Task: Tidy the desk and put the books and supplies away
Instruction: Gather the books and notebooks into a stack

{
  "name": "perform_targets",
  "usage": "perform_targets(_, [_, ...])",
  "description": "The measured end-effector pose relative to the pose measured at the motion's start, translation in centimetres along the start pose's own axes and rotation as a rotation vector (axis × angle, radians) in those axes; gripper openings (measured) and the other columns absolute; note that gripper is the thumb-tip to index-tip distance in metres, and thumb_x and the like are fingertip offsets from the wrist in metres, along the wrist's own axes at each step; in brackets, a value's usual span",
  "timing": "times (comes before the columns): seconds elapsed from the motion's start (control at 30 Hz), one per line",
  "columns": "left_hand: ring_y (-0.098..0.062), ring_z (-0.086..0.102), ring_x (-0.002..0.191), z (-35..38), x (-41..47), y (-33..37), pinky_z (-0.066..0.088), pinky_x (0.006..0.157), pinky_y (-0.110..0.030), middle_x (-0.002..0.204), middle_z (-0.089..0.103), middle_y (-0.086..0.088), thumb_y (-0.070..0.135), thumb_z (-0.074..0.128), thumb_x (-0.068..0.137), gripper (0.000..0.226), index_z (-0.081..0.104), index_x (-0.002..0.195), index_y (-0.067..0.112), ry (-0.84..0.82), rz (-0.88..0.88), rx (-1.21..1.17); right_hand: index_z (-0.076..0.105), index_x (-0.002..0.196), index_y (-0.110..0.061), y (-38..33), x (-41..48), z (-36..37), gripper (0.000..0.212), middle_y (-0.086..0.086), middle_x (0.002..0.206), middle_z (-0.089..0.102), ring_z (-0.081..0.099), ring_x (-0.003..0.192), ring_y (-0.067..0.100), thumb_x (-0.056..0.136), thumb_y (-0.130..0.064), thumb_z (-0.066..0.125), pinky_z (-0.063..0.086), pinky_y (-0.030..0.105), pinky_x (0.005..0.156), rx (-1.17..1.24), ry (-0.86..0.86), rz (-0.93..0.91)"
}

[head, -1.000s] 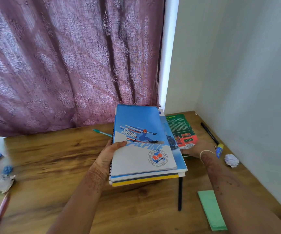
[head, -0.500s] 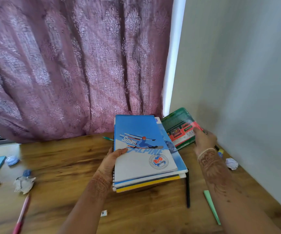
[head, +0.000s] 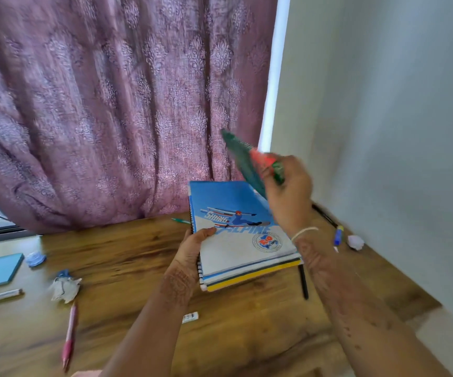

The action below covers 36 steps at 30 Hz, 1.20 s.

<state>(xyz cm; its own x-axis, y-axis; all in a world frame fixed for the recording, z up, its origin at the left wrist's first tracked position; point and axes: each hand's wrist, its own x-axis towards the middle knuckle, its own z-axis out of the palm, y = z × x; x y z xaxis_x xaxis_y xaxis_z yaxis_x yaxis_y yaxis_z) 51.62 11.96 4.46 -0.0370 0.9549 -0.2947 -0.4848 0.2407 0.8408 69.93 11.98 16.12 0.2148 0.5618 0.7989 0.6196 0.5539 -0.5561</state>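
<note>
Notebook (head: 236, 251) in left hand (head: 192, 248) reads "SKIING ALPINE".

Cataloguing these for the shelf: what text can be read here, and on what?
"SKIING": cover of the top notebook, gripped by the left hand.
"ALPINE": same cover, below the skier.
On the round seal: too small to read.
On the green book in the right hand: blurred, unreadable.
On the white eraser: too small.

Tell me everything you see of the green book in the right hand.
The green book is thin, dark green with a red-orange patch near the held end; motion blur hides its print. It is in the air, steeply tilted, nearly edge-on, above the far end of the notebook stack. Only the right hand pinches it, at its lower end.
</note>
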Motion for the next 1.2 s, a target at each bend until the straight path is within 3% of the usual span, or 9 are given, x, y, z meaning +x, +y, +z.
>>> perform_targets(0.07, [-0.039,0.07,0.091,-0.1,-0.9,-0.3,0.059,0.079,-0.05,0.106,0.072,-0.021,0.011,0.076,0.076,0.056,0.057,0.128,0.009,-0.025,0.026,0.021,0.067,0.114,-0.013,-2.3,-3.5,0.6,0.033,0.005,0.103,0.066,0.063,0.087,0.021,0.083,-0.005,0.059,0.052,0.033,0.075,-0.085,-0.194,-0.145])
perform_targets(0.2, [-0.029,0.069,0.072,-1.4,-3.0,-1.3,0.058,0.059,-0.037,0.097,0.069,-0.018,0.014,0.069,0.081,0.042,0.059,0.122,0.01,-0.101,-0.014,0.007,0.068,0.119,-0.013,-5.3,-10.4,1.8,0.051,-0.001,0.114,0.071,0.068,0.101,0.016,0.073,-0.008,0.045,0.056,0.028,0.077,-0.332,-0.378,-0.476])
perform_targets(0.37, [-0.014,0.071,0.066,-3.9,-4.6,-3.3,0.057,0.057,-0.025,0.075,0.072,-0.001,0.033,0.025,0.106,0.044,0.062,0.104,0.009,-0.108,-0.159,-0.181,0.065,0.124,-0.02,-7.4,-16.1,0.8,0.055,-0.006,0.124,0.067,0.062,0.115,0.008,0.078,-0.015,0.035,0.047,0.019,0.086,-0.568,-0.694,-0.475])
perform_targets(0.57, [-0.015,0.072,0.064,-4.6,-6.3,-5.5,0.057,0.052,-0.027,0.098,0.064,-0.01,0.017,0.044,0.1,0.034,0.048,0.134,0.011,-0.074,-0.081,-0.152,0.01,0.153,-0.008,-9.9,-18.7,-0.5,0.059,0.016,0.158,0.02,0.018,0.147,0.032,0.1,-0.007,0.035,0.028,0.041,0.114,-0.747,-0.953,-0.244])
perform_targets(0.73, [-0.012,0.07,0.055,-3.3,-8.2,-5.9,0.055,0.046,-0.024,0.09,0.064,-0.009,0.005,0.046,0.099,0.028,0.05,0.123,0.018,-0.091,-0.036,-0.106,0.012,0.152,-0.007,-9.8,-19.3,-0.9,0.058,0.016,0.158,0.021,0.023,0.145,0.032,0.1,-0.011,0.037,0.026,0.042,0.115,-0.768,-0.961,-0.178])
perform_targets(0.83, [-0.015,0.072,0.064,-3.0,-8.8,-6.1,0.059,0.056,-0.029,0.097,0.064,-0.013,0.008,0.058,0.094,0.027,0.053,0.119,0.016,-0.062,-0.056,-0.141,0.024,0.151,-0.01,-9.4,-19.2,-2.6,0.061,0.009,0.155,0.033,0.033,0.142,0.026,0.099,-0.041,0.036,0.036,0.04,0.108,-0.641,-0.929,-0.185])
perform_targets(0.9, [-0.026,0.07,0.09,-3.2,-9.0,-6.5,0.059,0.08,-0.041,0.117,0.061,-0.02,0.024,0.088,0.065,0.085,0.045,0.138,0.012,-0.077,-0.073,-0.144,0.042,0.143,-0.015,-9.2,-19.1,-3.9,0.074,0.003,0.145,0.048,0.045,0.133,0.021,0.09,-0.064,0.028,0.043,0.038,0.102,-0.532,-0.888,-0.17])
perform_targets(1.07, [-0.04,0.065,0.103,-3.5,-10.8,-8.5,0.059,0.074,-0.05,0.126,0.062,-0.023,0.026,0.092,0.043,0.109,0.048,0.142,0.023,-0.068,-0.178,-0.118,0.058,0.117,-0.023,-3.2,-17.2,-7.2,0.058,-0.002,0.116,0.062,0.058,0.109,0.021,0.088,-0.065,0.031,0.05,0.038,0.087,-0.449,-0.713,0.172])
perform_targets(1.2, [-0.034,0.068,0.083,-3.4,-12.8,-10.2,0.06,0.065,-0.047,0.107,0.068,-0.02,0.024,0.074,0.066,0.075,0.053,0.137,0.015,0.005,-0.179,-0.156,0.059,0.119,-0.019,3.8,-16.8,-10.2,0.06,0.0,0.111,0.067,0.066,0.101,0.021,0.077,-0.062,0.063,0.052,0.039,0.092,-0.124,-0.794,0.844])
